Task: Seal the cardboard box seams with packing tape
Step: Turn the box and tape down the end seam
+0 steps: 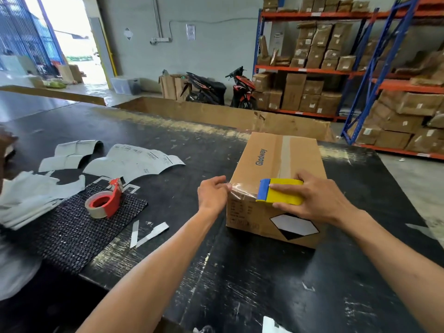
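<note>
A brown cardboard box [264, 162] marked "Glodway" sits on the black table, with a strip of tape running down its top seam. My right hand [312, 198] grips a yellow and blue tape dispenser [280, 191] pressed against the box's near top edge. Clear tape [242, 189] stretches from the dispenser leftward along that edge to the box's near left corner. There my left hand [212, 195] pinches the tape end against the corner.
A red tape dispenser [104, 203] rests on a dark textured mat [72, 231] at the left, among white label sheets [134, 159] and paper scraps. A long open carton [216, 114] stands behind the table. Shelving racks [360, 73] with boxes and two motorbikes stand beyond.
</note>
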Demonstrator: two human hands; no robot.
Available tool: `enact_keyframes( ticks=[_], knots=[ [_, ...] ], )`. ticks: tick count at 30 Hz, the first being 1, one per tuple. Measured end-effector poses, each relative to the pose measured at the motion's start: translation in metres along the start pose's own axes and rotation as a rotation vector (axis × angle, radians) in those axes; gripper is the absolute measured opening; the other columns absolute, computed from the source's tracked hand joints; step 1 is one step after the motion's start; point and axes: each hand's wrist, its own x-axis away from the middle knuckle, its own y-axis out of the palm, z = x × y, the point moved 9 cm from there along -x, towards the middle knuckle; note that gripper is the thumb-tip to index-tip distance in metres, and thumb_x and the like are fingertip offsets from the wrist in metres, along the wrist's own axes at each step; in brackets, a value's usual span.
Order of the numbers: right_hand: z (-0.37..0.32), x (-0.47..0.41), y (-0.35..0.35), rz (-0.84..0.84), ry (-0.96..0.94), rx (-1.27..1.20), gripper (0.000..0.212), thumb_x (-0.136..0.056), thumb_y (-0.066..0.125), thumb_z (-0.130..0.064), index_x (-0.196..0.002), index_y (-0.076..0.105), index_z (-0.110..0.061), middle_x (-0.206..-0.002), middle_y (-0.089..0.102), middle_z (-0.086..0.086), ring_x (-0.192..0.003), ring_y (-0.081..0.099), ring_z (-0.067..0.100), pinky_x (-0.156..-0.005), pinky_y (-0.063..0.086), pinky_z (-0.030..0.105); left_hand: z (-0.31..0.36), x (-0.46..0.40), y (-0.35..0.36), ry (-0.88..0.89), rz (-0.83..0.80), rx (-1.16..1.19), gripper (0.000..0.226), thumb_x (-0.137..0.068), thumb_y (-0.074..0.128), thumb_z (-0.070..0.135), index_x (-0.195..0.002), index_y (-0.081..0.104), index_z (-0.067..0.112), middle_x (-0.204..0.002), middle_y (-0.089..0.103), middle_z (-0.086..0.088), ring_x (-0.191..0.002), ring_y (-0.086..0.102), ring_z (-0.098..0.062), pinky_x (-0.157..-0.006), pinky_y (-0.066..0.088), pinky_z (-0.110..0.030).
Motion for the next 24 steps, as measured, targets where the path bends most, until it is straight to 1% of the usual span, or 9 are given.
enact_keyframes(
  ticks=[4,6,12,14,16,17,19,21,24],
  knots=[
    [0.000,-0.005,0.009,-0.024,0.022,0.033,0.058,-0.077,0.046,-0.080,-0.131,0.052,-0.058,-0.091,0.039,-0.006,-0.071,0.044,0.012,-0.056,0.034,0.026,-0.003,-0.001,0.005,0.033,0.029,0.018,0.037,-0.090,0.069,0.012,-0.127,0.066,0.010,-0.105,0.077,-0.005,-0.085,0.067,-0.001,-0.071,0.043,0.004],
    [0.002,-0.005,0.012,-0.028,0.032,0.044,0.057,-0.077,0.050,-0.078,-0.130,0.053,-0.057,-0.091,0.038,-0.006,-0.071,0.043,0.012,-0.057,0.034,0.027,-0.004,-0.002,0.008,0.040,0.034,0.014,0.037,-0.091,0.069,0.013,-0.128,0.064,0.008,-0.108,0.076,-0.007,-0.085,0.066,-0.002,-0.066,0.040,0.007],
    [0.001,-0.009,0.018,-0.053,0.047,0.044,0.057,-0.080,0.048,-0.077,-0.134,0.048,-0.058,-0.093,0.037,-0.006,-0.071,0.041,0.011,-0.057,0.032,0.026,-0.011,-0.011,0.012,0.059,0.050,0.007,0.043,-0.093,0.067,0.011,-0.135,0.058,0.007,-0.116,0.073,-0.006,-0.099,0.063,0.000,-0.071,0.034,0.009],
    [-0.003,-0.012,0.020,-0.066,0.043,0.054,0.057,-0.081,0.048,-0.077,-0.134,0.048,-0.057,-0.094,0.037,-0.006,-0.073,0.042,0.011,-0.058,0.034,0.026,-0.015,-0.016,0.012,0.054,0.032,0.018,0.048,-0.091,0.069,0.010,-0.137,0.056,0.008,-0.122,0.070,-0.006,-0.108,0.062,-0.001,-0.084,0.037,0.003],
    [-0.006,-0.013,0.020,-0.070,0.047,0.064,0.056,-0.081,0.049,-0.076,-0.134,0.050,-0.056,-0.094,0.037,-0.005,-0.073,0.041,0.011,-0.059,0.034,0.027,-0.021,-0.023,0.011,0.033,0.001,0.104,0.060,-0.086,0.075,0.008,-0.141,0.052,0.009,-0.132,0.064,-0.003,-0.119,0.060,-0.007,-0.105,0.043,-0.020],
    [-0.006,-0.014,0.020,-0.075,0.051,0.068,0.056,-0.082,0.049,-0.076,-0.134,0.050,-0.055,-0.094,0.037,-0.005,-0.073,0.041,0.011,-0.059,0.034,0.027,-0.025,-0.027,0.011,0.013,-0.015,0.150,0.066,-0.083,0.078,0.007,-0.143,0.049,0.009,-0.135,0.062,-0.001,-0.123,0.058,-0.009,-0.107,0.044,-0.028],
    [-0.008,-0.014,0.020,-0.087,0.053,0.069,0.056,-0.082,0.049,-0.075,-0.134,0.050,-0.055,-0.095,0.036,-0.005,-0.073,0.041,0.011,-0.059,0.034,0.027,-0.035,-0.034,0.013,-0.043,-0.062,0.244,0.070,-0.081,0.080,0.006,-0.143,0.048,0.007,-0.136,0.061,-0.002,-0.123,0.059,-0.013,-0.101,0.048,-0.028],
    [-0.008,-0.014,0.020,-0.095,0.051,0.076,0.056,-0.082,0.048,-0.075,-0.135,0.048,-0.055,-0.095,0.035,-0.006,-0.074,0.041,0.011,-0.059,0.033,0.027,-0.045,-0.038,0.006,-0.078,-0.020,0.323,0.057,-0.085,0.075,0.009,-0.139,0.054,0.008,-0.130,0.065,-0.006,-0.111,0.065,-0.013,-0.090,0.052,-0.022],
    [-0.007,-0.015,0.020,-0.100,0.058,0.083,0.056,-0.082,0.048,-0.076,-0.134,0.049,-0.055,-0.095,0.035,-0.006,-0.074,0.041,0.010,-0.059,0.033,0.027,-0.042,-0.030,-0.037,0.057,0.340,0.088,0.033,-0.096,0.060,0.013,-0.129,0.064,0.010,-0.115,0.073,-0.010,-0.100,0.068,-0.021,-0.087,0.047,-0.023]
  ],
)
